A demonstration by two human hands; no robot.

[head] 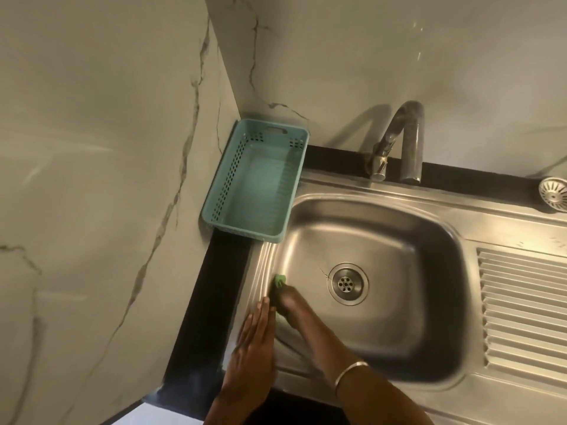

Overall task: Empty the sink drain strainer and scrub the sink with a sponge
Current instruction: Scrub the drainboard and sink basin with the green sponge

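A steel sink (pixel 399 338) fills the middle of the view, with an open drain (pixel 347 284) at its bottom. My right hand (pixel 293 305) holds a green sponge (pixel 279 282) against the basin's left wall. My left hand (pixel 254 342) lies flat, fingers straight, on the sink's left rim beside it. The round metal strainer (pixel 554 194) sits out of the drain on the steel ledge at the far right.
A teal plastic basket (pixel 233 185) stands in the back left corner by the marble walls. The tap (pixel 402 142) rises behind the basin. A ribbed draining board (pixel 524 308) lies to the right. Black counter (pixel 199 317) borders the sink's left.
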